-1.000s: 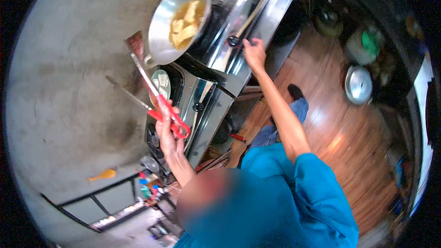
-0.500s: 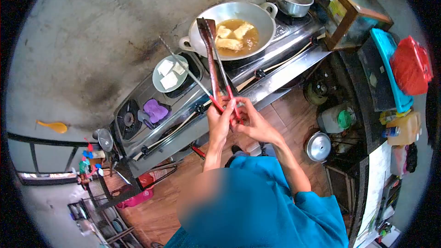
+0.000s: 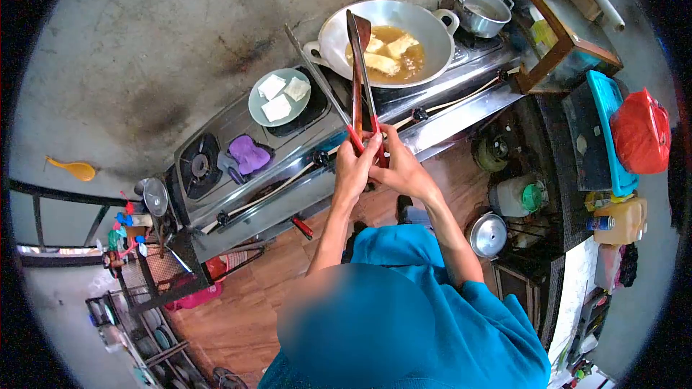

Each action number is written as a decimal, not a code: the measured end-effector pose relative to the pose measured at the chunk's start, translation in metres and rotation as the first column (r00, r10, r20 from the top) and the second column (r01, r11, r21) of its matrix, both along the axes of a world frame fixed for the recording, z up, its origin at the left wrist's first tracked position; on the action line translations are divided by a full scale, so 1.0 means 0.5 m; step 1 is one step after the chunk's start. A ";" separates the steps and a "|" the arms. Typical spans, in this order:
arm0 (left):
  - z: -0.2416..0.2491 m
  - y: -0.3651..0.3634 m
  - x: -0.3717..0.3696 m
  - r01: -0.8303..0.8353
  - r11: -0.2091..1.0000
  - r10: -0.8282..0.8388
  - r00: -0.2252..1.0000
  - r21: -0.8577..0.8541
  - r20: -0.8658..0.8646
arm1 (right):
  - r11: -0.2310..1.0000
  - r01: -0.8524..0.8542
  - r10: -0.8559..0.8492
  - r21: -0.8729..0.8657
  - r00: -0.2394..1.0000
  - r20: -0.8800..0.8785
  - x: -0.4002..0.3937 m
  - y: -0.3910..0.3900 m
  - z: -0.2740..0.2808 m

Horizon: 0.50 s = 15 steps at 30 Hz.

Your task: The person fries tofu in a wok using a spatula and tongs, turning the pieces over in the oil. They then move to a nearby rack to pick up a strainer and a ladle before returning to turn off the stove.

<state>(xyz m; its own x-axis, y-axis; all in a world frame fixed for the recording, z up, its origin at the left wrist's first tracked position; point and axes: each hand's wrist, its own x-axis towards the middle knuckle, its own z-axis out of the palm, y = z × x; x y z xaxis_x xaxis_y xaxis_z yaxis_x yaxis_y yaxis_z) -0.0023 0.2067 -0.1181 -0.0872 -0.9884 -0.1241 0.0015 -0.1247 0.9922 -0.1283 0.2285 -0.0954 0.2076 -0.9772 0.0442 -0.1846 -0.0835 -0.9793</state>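
Along the grey wall runs the steel stove [image 3: 238, 166], the largest thing in view, and no brand, label or writing on it or on anything around it can be read. On its far burner sits the wok [image 3: 386, 39], holding amber oil with pale tofu pieces [image 3: 389, 54] floating in it. Beside the wok, nearer the middle of the stove, lies a green plate [image 3: 280, 97] with three white uncooked squares. Further left, a purple cloth [image 3: 249, 153] rests by an unused burner. Behind the wok stands a small steel pot [image 3: 481, 9].

Both hands meet just in front of the stove's front edge, pressed close to each other. The left hand [image 3: 355, 169] is closed around the red handles of a pair of metal tongs [image 3: 328, 94], whose arms slant up over the stove toward the wok's near rim. The right hand [image 3: 402, 171] is curled around the lower end of a wooden spatula [image 3: 356, 65], which stands nearly upright from the fist, its blade reaching over the wok's near side above the oil; whether it touches the food cannot be told
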 end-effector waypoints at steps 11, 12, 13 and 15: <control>0.030 -0.081 -0.090 -0.104 0.994 0.103 0.995 0.043 0.013 | 0.998 0.055 -0.054 -0.007 0.997 0.048 -0.061 -0.084 0.004; 0.033 -0.085 -0.103 -0.150 0.989 0.151 0.988 0.011 -0.017 | 0.999 0.048 -0.048 -0.006 0.998 0.051 -0.070 -0.097 0.003; 0.034 -0.091 -0.106 -0.113 0.992 0.110 0.993 0.055 0.051 | 0.999 0.053 -0.054 0.009 0.996 0.069 -0.079 -0.109 0.004; 0.024 -0.103 -0.136 -0.155 0.987 0.157 0.986 0.049 -0.051 | 0.996 0.054 -0.058 0.071 0.997 0.047 -0.103 -0.128 0.026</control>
<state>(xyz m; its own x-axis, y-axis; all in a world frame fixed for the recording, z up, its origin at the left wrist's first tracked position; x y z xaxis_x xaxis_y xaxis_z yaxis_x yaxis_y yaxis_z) -0.0701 0.1553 -0.1062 0.0598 -0.9841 -0.1675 0.0779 -0.1627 0.9836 -0.1798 0.1642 -0.0824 0.1518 -0.9883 -0.0160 -0.1388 -0.0053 -0.9903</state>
